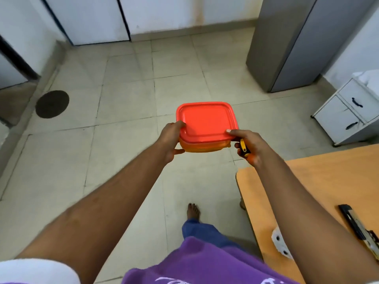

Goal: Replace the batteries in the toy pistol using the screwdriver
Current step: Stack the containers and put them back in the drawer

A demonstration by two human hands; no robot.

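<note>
I grip the red-lidded container (206, 125) with my left hand (171, 140) while my right hand (249, 147) clutches the screwdriver (243, 147) beside it, still fetching supplies; next, set it on the table (307, 181).

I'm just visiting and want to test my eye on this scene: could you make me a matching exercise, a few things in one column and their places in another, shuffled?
Things:
1. red-lidded container
2. screwdriver
3. white drawer cabinet
4. round dark mat

Places:
A. on the floor at far left
B. held between both hands
C. against the wall at right
D. in the right hand, beside the container

Pairs: 1-B, 2-D, 3-C, 4-A
</note>
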